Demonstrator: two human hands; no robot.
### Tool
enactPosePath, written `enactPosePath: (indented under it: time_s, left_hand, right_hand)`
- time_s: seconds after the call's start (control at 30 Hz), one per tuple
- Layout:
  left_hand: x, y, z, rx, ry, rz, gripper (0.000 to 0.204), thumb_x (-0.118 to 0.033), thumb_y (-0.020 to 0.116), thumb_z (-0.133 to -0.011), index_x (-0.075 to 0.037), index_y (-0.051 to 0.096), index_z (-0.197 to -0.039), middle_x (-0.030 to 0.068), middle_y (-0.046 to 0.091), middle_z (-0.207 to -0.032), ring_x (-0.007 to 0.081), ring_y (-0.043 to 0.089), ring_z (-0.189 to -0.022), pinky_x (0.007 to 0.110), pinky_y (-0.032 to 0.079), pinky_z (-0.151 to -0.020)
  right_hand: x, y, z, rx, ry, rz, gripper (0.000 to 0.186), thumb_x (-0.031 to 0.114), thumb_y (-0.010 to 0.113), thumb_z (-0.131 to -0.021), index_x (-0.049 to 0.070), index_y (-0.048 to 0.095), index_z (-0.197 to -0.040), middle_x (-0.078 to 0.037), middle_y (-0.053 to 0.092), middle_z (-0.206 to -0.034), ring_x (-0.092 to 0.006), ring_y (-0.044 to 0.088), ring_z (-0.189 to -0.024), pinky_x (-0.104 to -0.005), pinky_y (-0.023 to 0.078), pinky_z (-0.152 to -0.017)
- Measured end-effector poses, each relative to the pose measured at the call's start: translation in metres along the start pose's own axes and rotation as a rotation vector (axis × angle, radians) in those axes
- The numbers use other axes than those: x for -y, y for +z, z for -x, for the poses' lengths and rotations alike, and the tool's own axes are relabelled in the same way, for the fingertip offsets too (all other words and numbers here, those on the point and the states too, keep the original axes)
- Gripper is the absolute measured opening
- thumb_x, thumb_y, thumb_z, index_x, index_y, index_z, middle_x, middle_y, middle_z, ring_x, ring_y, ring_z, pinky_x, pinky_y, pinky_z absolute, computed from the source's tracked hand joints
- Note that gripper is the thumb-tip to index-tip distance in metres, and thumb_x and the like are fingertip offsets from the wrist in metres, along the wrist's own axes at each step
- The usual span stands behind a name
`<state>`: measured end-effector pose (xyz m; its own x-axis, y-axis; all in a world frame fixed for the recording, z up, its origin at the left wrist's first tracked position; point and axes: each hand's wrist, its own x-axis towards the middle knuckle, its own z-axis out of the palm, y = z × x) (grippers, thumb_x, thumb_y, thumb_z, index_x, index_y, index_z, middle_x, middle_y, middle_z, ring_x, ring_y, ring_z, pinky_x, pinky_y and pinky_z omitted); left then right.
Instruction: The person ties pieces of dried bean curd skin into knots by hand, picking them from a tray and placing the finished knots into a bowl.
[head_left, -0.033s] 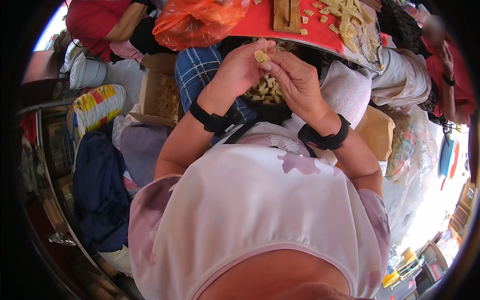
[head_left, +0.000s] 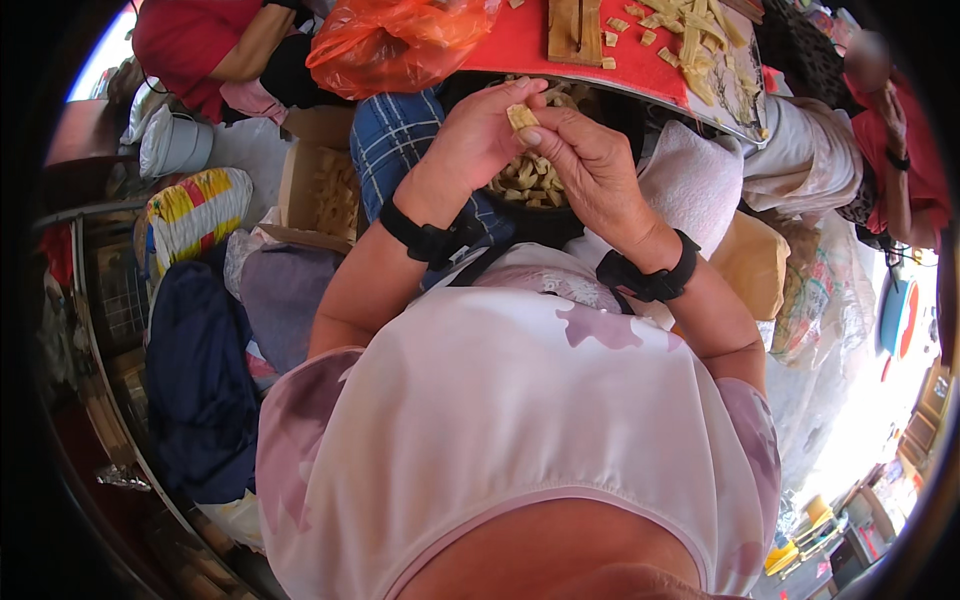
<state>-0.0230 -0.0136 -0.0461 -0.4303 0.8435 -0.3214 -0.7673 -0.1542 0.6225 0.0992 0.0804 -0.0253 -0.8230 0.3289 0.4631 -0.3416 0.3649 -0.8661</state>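
Note:
Above the bowl, my hands meet around a small pale yellow flat piece (head_left: pixel 521 117). My right hand (head_left: pixel 590 160) pinches its edge between thumb and forefinger. From the other side, my left hand (head_left: pixel 482 130) is closed against the same piece, its fingertips partly hidden behind it. Below them, a dark round bowl (head_left: pixel 540 222) holds many similar pale yellow pieces (head_left: pixel 530 178). I cannot tell what these pieces are made of.
Ahead is a red-topped table (head_left: pixel 530 40) with loose strips (head_left: pixel 700 45), a wooden block (head_left: pixel 574 30) and an orange plastic bag (head_left: pixel 390 45). A cardboard box (head_left: pixel 300 190) of pieces stands left. Two other people, one in red (head_left: pixel 190 45), sit nearby; a white towel (head_left: pixel 700 180) lies right.
The yellow piece has turned slightly between my fingers and shows more of its flat face. Both hands have shifted only a little.

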Motion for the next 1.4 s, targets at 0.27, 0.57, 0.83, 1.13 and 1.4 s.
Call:
enactPosePath:
  time_s: [0.27,0.57,0.83,1.13,1.4]
  left_hand:
    - [0.022,0.010,0.013,0.122,-0.169,-0.455,0.019,-0.017,0.046,-0.089,-0.006,0.058,-0.098,0.0050,0.058,-0.087,0.0150,0.055,-0.074,0.028,0.046,-0.069]
    - [0.002,0.026,0.020,-0.125,1.171,-1.308,0.023,0.003,0.046,-0.078,-0.004,0.055,-0.098,0.0144,0.053,-0.086,0.0331,0.054,-0.079,0.035,0.045,-0.069]
    - [-0.008,0.025,0.015,0.083,0.959,-1.165,0.011,0.002,0.048,-0.081,-0.002,0.053,-0.090,0.0087,0.053,-0.085,0.0202,0.053,-0.076,0.028,0.043,-0.068]
    - [-0.039,0.075,0.069,0.625,0.527,-0.774,0.021,-0.020,0.061,-0.085,-0.001,0.052,-0.087,0.0096,0.056,-0.089,0.0122,0.052,-0.077,0.024,0.042,-0.069]
    - [-0.025,0.047,0.039,0.352,0.622,-0.777,0.019,-0.001,0.051,-0.087,0.000,0.052,-0.105,0.0011,0.055,-0.099,0.0044,0.053,-0.086,0.018,0.044,-0.070]
  right_hand:
    - [0.000,-0.013,-0.021,-0.102,0.198,-0.108,0.025,0.024,0.046,-0.094,0.002,0.057,-0.090,-0.004,0.060,-0.066,-0.0111,0.056,-0.054,-0.0241,0.044,-0.051]
    - [0.006,-0.007,-0.022,0.048,0.757,-0.849,0.017,0.018,0.045,-0.092,0.003,0.053,-0.089,-0.003,0.052,-0.065,-0.0123,0.045,-0.048,-0.0259,0.040,-0.047]
    - [0.032,-0.023,-0.013,0.132,0.262,0.022,0.021,0.022,0.052,-0.089,0.001,0.054,-0.088,-0.009,0.051,-0.062,-0.0188,0.051,-0.048,-0.0299,0.042,-0.049]
    - [0.102,-0.058,-0.010,0.316,-0.325,0.154,0.017,0.014,0.066,-0.078,0.000,0.060,-0.086,-0.008,0.057,-0.067,-0.0244,0.057,-0.053,-0.0307,0.044,-0.048]
    - [0.052,-0.045,-0.012,0.010,0.114,-0.111,0.018,0.014,0.060,-0.087,-0.001,0.061,-0.097,0.000,0.060,-0.075,-0.0051,0.052,-0.066,-0.0197,0.044,-0.059]
